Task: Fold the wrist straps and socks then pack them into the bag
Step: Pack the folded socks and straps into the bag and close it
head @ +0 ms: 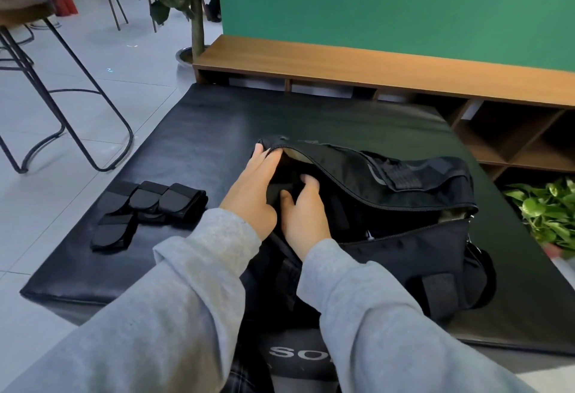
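An unzipped black duffel bag (404, 246) lies on a black mat (199, 131). My left hand (249, 193) holds the bag's upper flap at its left end, with fingers tucked under the zipper edge, lifting it. At the mouth of the bag, my right hand (306, 215) has thumb and fingers curled round a black folded item (287, 189). I cannot tell whether that item is a strap or a sock. A bundle of black wrist straps (149, 206) lies folded on the mat, left of the bag, and neither hand touches it.
A wooden shelf unit (389, 72) runs along the green wall behind the mat. A metal-legged stool (71, 106) and a potted tree (196, 19) stand at the left and back. A leafy green plant (547, 215) sits beside the mat's right edge.
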`<action>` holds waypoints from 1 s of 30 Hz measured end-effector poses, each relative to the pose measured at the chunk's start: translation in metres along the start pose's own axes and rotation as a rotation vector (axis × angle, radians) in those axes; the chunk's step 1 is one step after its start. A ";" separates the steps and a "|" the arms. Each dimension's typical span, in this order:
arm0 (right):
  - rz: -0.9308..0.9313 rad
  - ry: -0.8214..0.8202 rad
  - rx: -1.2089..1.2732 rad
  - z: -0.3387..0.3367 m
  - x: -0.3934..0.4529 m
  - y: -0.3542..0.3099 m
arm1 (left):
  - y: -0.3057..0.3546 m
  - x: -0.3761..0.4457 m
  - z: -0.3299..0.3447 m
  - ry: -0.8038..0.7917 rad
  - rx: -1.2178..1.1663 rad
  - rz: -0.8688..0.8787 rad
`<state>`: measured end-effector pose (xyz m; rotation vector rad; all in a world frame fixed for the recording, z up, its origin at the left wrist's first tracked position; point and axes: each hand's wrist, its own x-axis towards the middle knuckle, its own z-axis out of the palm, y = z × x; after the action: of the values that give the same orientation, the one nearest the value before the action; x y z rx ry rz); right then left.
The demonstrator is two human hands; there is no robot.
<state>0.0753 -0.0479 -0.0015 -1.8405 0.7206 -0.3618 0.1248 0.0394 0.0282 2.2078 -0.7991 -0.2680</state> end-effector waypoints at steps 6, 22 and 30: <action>0.053 0.038 0.011 0.011 0.016 0.000 | 0.004 -0.004 -0.005 -0.004 -0.027 0.042; -0.018 0.015 -0.119 0.008 0.024 0.017 | 0.004 -0.007 -0.008 -0.006 -0.043 0.089; -0.121 -0.035 -0.069 -0.004 -0.009 0.021 | -0.007 -0.006 -0.002 0.019 -0.031 0.119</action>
<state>0.0596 -0.0501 -0.0187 -1.9566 0.6061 -0.3863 0.1240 0.0479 0.0244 2.1215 -0.9056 -0.1995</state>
